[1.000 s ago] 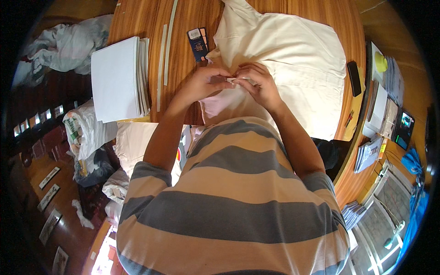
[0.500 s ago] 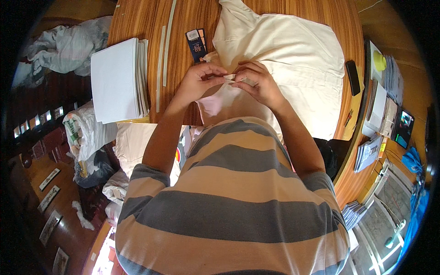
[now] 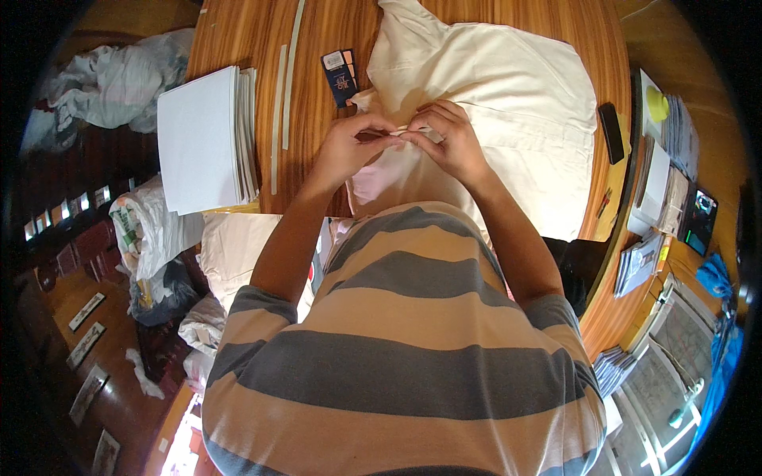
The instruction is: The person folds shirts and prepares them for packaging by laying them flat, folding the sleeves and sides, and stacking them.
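Worktop: the wood-grained worktop (image 3: 337, 32) spreads ahead of the person's body, bearing the cloth and loose items — probably chosen so everything lies within a short reach.
Cream cloth: a large cream cloth (image 3: 524, 87) covers the middle and right of it, creased, its near part running under the hands to the striped shirt. Lying there, its weight is likely borne by the wood, leaving the fingers free for fine work.
White stack: a pile of white sheets (image 3: 198, 135) sits at the left edge, apart from the cloth, perhaps to leave the middle free.
Left hand: the left hand (image 3: 349, 147) comes in over the cloth's left side, thumb and finger narrowed to a pinch on a small pale piece.
Right hand: the right hand (image 3: 451, 143) meets it tip to tip, its fingers curled and pinching the same piece; two opposed grips would keep something so small steady.
Dark slab: a black phone-like slab (image 3: 611, 133) lies beyond the cloth's right edge, near the worktop's rim.
Dark tag: a dark tag (image 3: 340, 79) lies just left of the cloth, beyond the left hand.
Pale piece: the pale piece (image 3: 402, 130) is between both sets of fingertips, above the cloth — whether attached to it, I cannot tell.
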### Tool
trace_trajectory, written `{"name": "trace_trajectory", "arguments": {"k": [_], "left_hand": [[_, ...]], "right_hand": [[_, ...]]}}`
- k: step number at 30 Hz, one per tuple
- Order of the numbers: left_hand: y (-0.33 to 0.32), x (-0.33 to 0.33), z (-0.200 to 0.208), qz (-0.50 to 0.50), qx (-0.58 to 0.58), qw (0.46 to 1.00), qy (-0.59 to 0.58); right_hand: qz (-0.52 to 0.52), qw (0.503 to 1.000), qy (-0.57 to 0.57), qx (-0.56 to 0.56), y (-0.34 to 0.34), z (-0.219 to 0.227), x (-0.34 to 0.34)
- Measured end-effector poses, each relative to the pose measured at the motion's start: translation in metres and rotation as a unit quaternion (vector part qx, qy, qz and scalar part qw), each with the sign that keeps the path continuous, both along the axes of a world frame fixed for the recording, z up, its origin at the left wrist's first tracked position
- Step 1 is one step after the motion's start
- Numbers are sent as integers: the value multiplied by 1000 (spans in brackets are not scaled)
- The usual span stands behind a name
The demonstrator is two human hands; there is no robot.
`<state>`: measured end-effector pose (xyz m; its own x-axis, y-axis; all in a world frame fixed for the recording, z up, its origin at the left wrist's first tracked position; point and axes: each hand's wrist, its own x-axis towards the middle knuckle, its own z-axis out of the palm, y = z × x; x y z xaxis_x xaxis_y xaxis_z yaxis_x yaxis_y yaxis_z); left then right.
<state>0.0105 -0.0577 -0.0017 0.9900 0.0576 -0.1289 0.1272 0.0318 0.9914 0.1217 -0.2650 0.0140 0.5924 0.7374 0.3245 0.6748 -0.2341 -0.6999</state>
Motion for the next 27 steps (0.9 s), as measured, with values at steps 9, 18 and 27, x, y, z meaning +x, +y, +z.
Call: {"name": "trace_trajectory", "arguments": {"k": [9,18,27], "left_hand": [[10,-2,28,4,241,967,-81],[11,-3,27,-8,312,940,-139],[11,-6,47,-32,332,934,-125]], "right_hand": [[1,994,-89,-57,-34,1,14],[16,983,-162,-86,-36,11,6],[-13,975,-217,-55,-22,-3,-6]]}}
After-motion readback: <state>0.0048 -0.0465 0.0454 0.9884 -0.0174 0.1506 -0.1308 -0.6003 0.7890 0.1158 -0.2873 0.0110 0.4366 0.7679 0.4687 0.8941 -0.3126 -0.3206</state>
